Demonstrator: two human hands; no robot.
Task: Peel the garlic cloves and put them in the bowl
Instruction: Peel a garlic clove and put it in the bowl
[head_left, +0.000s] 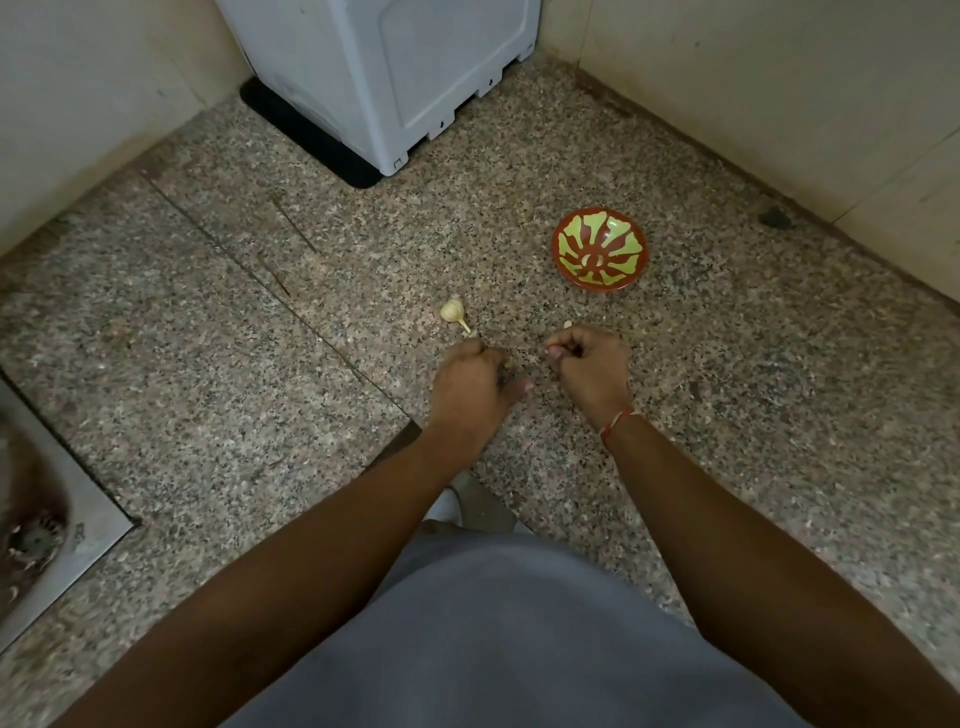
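Garlic bulb (452, 312) lies on the granite counter (208, 338) at frame centre, just above the left hand (470, 387), apart from it. Left hand curled round a small piece, contents unclear. Right hand (589, 371) clenched too; can't tell what it grips. Small clove bit (568, 325) just above it. Bowl (600, 250) upper right of both hands.

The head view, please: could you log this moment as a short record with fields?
surface: speckled stone counter
bowl: red and green bowl, upright, right of centre, a pale piece or two inside
garlic bulb: garlic bulb lying on the counter, beyond the left hand, untouched
left hand: left hand, fingers curled, something small pinched at the fingertips
right hand: right hand, fingers curled, contents unclear
behind: white appliance
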